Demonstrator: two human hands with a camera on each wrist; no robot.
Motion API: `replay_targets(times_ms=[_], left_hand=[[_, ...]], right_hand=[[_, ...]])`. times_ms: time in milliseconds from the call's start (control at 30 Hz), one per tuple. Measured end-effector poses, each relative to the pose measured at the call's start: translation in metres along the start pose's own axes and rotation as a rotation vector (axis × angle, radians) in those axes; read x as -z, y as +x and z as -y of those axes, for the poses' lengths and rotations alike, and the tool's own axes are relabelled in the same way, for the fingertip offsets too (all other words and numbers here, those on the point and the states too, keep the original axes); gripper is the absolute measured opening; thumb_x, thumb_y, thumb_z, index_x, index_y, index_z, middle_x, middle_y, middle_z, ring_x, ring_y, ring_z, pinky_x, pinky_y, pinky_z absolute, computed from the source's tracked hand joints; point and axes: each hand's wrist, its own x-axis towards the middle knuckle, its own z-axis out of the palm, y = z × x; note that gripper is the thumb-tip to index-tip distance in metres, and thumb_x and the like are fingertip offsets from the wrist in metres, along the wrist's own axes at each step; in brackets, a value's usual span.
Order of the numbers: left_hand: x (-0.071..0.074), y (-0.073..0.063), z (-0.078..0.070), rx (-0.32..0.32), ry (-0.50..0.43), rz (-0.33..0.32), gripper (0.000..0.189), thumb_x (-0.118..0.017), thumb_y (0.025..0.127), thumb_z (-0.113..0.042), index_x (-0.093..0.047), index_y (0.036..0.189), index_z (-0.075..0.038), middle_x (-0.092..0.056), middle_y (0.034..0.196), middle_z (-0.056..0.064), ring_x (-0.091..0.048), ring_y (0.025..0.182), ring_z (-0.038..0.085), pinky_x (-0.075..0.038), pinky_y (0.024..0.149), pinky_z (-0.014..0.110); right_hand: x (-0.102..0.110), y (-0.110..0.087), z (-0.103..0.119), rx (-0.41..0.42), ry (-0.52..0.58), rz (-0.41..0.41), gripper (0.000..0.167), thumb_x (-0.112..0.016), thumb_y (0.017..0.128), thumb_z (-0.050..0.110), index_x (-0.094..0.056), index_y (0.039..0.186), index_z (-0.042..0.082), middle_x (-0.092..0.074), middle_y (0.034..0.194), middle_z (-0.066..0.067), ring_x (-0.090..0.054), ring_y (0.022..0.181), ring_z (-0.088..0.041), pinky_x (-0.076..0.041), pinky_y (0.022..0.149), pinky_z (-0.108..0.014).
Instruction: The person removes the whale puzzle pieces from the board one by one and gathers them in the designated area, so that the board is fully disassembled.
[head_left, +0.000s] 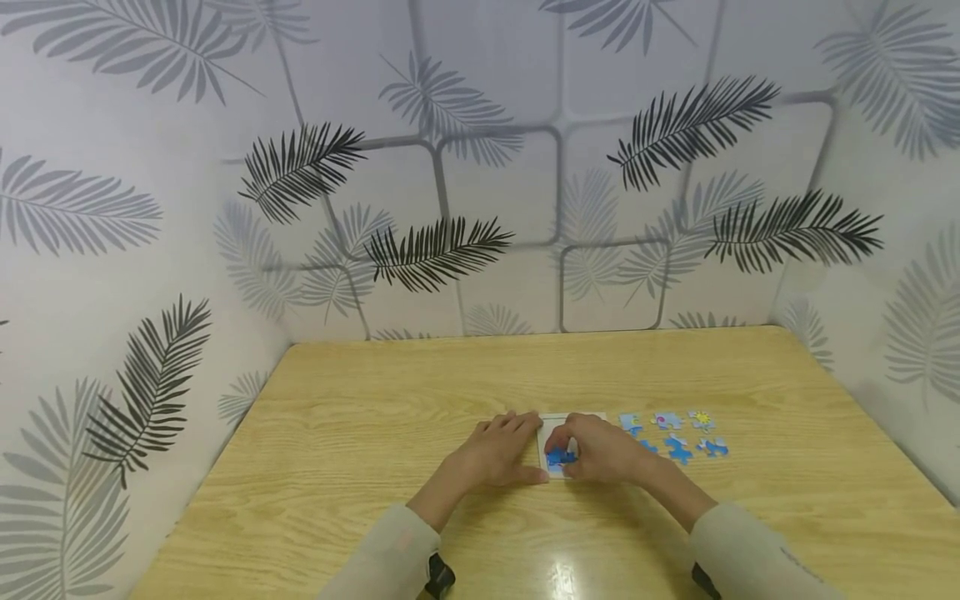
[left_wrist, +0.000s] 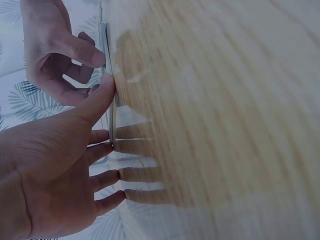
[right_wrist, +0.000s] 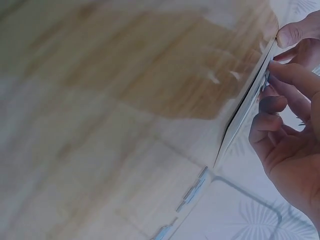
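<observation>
A white puzzle frame (head_left: 552, 425) lies on the table between the two hands. My left hand (head_left: 498, 454) rests along its left side, fingers outstretched and thumb touching the near corner. My right hand (head_left: 603, 450) pinches a blue puzzle piece (head_left: 560, 457) low over the near left part of the frame. Whether that piece lies flat is hard to tell, as the fingers cover part of it. From the left wrist, the frame (left_wrist: 111, 95) appears edge-on, with the left thumb (left_wrist: 102, 97) against its edge. In the right wrist view, the right hand's fingertips (right_wrist: 280, 70) are at the frame.
Several loose puzzle pieces lie right of the frame, among them a blue one (head_left: 678, 450) and one with a yellow sun (head_left: 702, 419). One is partly hidden by the right hand. The wooden table (head_left: 375, 400) meets a leaf-patterned backdrop (head_left: 495, 275) at its far edge.
</observation>
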Motion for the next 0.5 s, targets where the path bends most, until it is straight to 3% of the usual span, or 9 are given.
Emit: replay_targets(times_ms=[200, 500], left_hand=[[-0.001, 0.001, 0.000, -0.003, -0.001, 0.007, 0.084, -0.063, 0.098, -0.059, -0.030, 0.163, -0.017, -0.029, 0.170, 0.003, -0.027, 0.156, 0.034, -0.028, 0.122, 0.058], [-0.013, 0.013, 0.008, -0.006, -0.009, -0.020, 0.084, -0.066, 0.097, -0.059, -0.031, 0.162, -0.018, -0.032, 0.169, 0.003, -0.027, 0.156, 0.033, -0.028, 0.122, 0.059]], right_hand=[[0.003, -0.002, -0.005, 0.004, -0.001, -0.029, 0.030, -0.080, 0.080, 0.000, -0.079, 0.109, 0.011, -0.069, 0.104, -0.001, -0.059, 0.086, -0.016, -0.053, 0.075, -0.031], [0.036, -0.026, -0.025, -0.024, 0.087, -0.114, 0.031, -0.078, 0.086, 0.003, -0.076, 0.116, 0.008, -0.071, 0.107, -0.004, -0.048, 0.060, -0.008, -0.047, 0.055, -0.026]])
